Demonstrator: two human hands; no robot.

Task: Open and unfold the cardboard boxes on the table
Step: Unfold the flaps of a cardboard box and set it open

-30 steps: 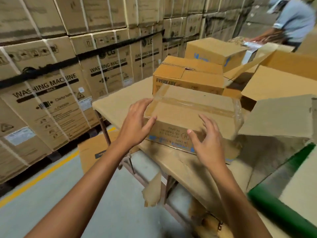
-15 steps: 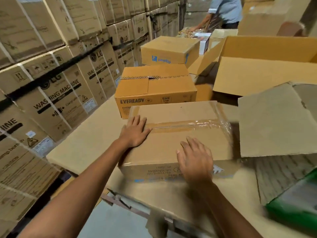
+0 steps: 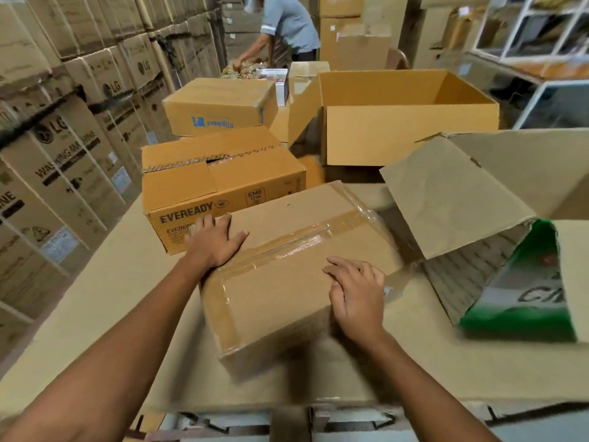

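A closed brown cardboard box (image 3: 287,282), sealed with clear tape along its top seam, lies on the table (image 3: 95,314) right in front of me. My left hand (image 3: 213,240) presses flat on the box's far left corner, fingers straight. My right hand (image 3: 357,291) rests on the near right part of the top, fingers slightly bent and spread, holding nothing. Behind it stands a closed EVEREADY box (image 3: 223,183), and further back a closed box with blue print (image 3: 220,105).
A large open box (image 3: 408,135) stands at the back right. An opened box with green print (image 3: 510,250) lies on its side at the right. Stacked LG washing machine cartons (image 3: 63,138) wall off the left. A person (image 3: 283,30) works at the table's far end.
The taped box has turned and slid closer to me under both hands. My left hand shifted to its far left corner. The view has tilted further over the table.
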